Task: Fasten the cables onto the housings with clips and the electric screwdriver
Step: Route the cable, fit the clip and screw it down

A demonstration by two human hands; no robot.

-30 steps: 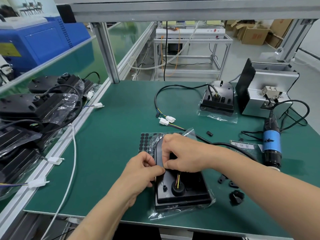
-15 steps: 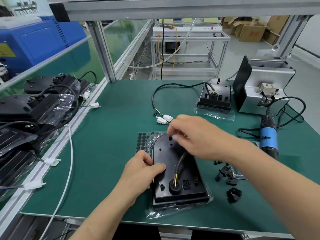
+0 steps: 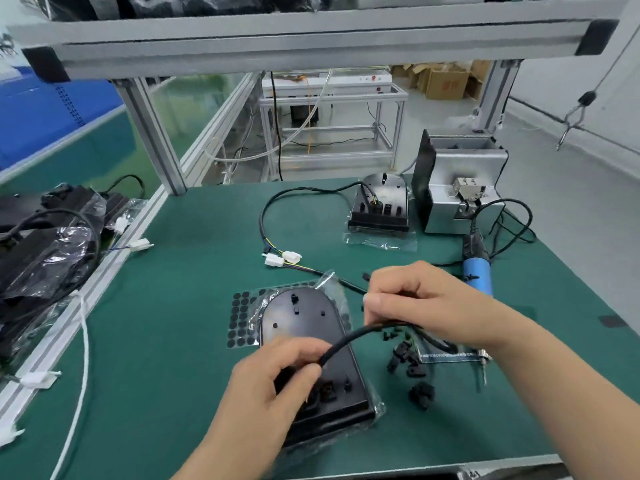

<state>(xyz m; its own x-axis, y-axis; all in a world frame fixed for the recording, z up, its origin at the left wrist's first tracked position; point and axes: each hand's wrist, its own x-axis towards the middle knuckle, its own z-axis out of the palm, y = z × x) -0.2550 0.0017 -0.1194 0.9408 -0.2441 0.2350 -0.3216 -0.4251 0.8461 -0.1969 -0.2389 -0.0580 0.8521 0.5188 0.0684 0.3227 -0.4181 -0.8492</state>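
On green bench [image 3: 173, 323] under aluminium frame [image 3: 152, 133]: left hand [image 3: 270, 386] over black housing [image 3: 304, 317], grip pinching cable [image 3: 349, 337]; right hand [image 3: 426, 303] beside, grip curled round same cable.

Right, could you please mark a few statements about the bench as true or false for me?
1. Both the left hand and the right hand hold the black cable. True.
2. The electric screwdriver is in the right hand. False: it lies on the green mat, beyond that hand.
3. Loose black clips lie on the mat to the right of the near housing. True.
4. The far housing has no cable in it. False: a second cable comes out of it and loops to the left.
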